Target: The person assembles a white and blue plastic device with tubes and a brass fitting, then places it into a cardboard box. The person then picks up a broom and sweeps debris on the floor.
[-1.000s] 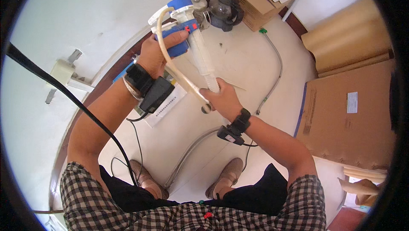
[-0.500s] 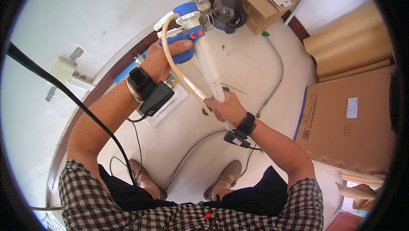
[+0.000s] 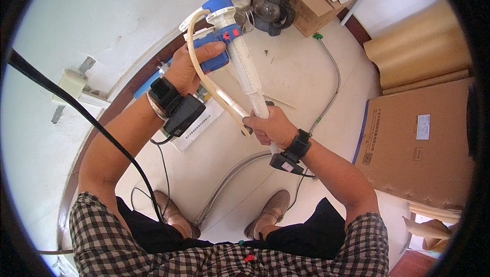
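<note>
I hold a toilet fill valve [image 3: 243, 67] out over the floor, tilted, its blue cap to the far side and its white threaded lower stem toward me. My left hand [image 3: 185, 70] is closed round the blue block below the cap, thumb across its top. Wrapped round the lower stem is my right hand [image 3: 274, 125]. A yellowed flexible tube [image 3: 196, 62] loops from the valve's head down past my left hand to my right fingers, its end partly hidden. Both wrists wear black straps with small black boxes.
Beyond the valve stand glass pots [image 3: 268, 9] and an open cardboard box [image 3: 306, 4]. A braided hose [image 3: 334, 93] with a green end lies on the floor; another grey hose [image 3: 224, 185] curves near my feet. A large carton [image 3: 403, 175] stands right. A black cable [image 3: 97, 124] crosses left.
The valve's upper end and my left hand have shifted slightly to the far left. My right hand stays nearly in place. Both hands keep their hold.
</note>
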`<state>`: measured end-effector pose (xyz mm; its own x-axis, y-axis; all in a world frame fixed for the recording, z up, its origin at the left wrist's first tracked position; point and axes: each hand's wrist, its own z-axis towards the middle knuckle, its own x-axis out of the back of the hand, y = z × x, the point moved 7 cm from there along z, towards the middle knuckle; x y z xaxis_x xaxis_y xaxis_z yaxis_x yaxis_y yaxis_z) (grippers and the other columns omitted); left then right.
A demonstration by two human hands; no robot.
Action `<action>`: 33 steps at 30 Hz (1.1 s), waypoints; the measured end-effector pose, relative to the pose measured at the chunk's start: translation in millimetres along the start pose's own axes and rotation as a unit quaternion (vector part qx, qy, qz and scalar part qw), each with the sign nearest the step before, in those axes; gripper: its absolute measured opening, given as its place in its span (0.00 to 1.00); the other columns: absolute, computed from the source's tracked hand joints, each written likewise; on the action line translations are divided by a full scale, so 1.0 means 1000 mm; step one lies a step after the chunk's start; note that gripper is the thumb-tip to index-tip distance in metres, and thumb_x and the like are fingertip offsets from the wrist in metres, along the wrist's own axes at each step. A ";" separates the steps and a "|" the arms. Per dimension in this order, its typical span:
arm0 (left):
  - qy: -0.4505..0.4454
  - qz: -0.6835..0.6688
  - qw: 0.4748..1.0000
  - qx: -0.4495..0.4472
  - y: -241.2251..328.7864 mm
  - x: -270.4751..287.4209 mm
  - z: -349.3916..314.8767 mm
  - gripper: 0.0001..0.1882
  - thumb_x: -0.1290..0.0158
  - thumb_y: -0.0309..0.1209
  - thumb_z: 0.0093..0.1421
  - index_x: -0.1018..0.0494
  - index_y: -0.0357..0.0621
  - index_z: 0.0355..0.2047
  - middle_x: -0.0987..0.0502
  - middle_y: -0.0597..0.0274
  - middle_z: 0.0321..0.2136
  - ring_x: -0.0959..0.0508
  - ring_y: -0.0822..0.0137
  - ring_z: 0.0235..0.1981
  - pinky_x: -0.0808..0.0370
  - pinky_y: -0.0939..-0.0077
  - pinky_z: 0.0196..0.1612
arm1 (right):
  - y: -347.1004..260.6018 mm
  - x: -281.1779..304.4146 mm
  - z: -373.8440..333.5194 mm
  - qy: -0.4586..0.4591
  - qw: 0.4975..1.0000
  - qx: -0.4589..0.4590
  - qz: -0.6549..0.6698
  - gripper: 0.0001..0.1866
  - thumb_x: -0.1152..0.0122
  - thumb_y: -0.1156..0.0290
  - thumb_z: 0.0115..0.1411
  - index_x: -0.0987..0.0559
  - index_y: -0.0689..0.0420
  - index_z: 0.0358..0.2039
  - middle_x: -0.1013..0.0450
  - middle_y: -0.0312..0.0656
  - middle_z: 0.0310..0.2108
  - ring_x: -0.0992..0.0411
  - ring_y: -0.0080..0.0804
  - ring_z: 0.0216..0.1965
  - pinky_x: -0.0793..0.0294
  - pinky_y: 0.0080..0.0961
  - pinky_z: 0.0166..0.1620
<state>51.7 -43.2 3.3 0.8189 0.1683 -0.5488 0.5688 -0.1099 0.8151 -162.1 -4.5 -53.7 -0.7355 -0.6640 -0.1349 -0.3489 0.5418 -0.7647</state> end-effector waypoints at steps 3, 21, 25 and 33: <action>-0.012 0.001 1.000 0.004 0.001 0.001 0.000 0.27 0.34 0.33 0.53 0.29 0.38 0.51 0.22 0.58 0.44 0.21 0.65 0.43 0.22 0.68 0.50 | 0.002 -0.003 0.000 -0.033 0.999 -0.017 0.033 0.11 0.36 0.65 0.60 0.26 0.58 0.31 0.35 0.31 0.14 0.38 0.19 0.11 0.39 0.23 0.14; 0.007 0.019 1.000 -0.015 -0.002 0.015 0.012 0.30 0.33 0.37 0.52 0.30 0.38 0.51 0.22 0.58 0.42 0.20 0.65 0.41 0.21 0.72 0.46 | -0.014 -0.009 -0.003 -0.040 0.996 -0.047 0.060 0.13 0.34 0.68 0.56 0.33 0.52 0.28 0.43 0.27 0.14 0.45 0.17 0.11 0.47 0.21 0.15; -0.014 0.025 0.999 -0.020 -0.002 0.014 0.011 0.32 0.35 0.38 0.55 0.35 0.39 0.56 0.24 0.53 0.48 0.20 0.61 0.48 0.21 0.66 0.53 | -0.009 -0.003 0.000 -0.020 0.999 -0.039 0.013 0.11 0.35 0.66 0.58 0.28 0.56 0.32 0.36 0.31 0.15 0.38 0.21 0.13 0.39 0.25 0.16; 0.096 0.037 0.995 -0.016 -0.009 0.016 0.014 0.30 0.34 0.38 0.54 0.32 0.38 0.53 0.23 0.55 0.46 0.21 0.63 0.45 0.20 0.67 0.50 | -0.038 0.033 0.016 0.224 0.894 0.189 -0.339 0.16 0.36 0.63 0.57 0.22 0.65 0.35 0.24 0.53 0.23 0.24 0.44 0.23 0.25 0.37 0.31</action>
<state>60.3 -52.9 -15.5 0.8266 0.3457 -0.4442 0.5025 -0.0977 0.8590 -164.3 -55.4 -38.9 -0.6178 -0.4544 0.6417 -0.6437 -0.1764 -0.7446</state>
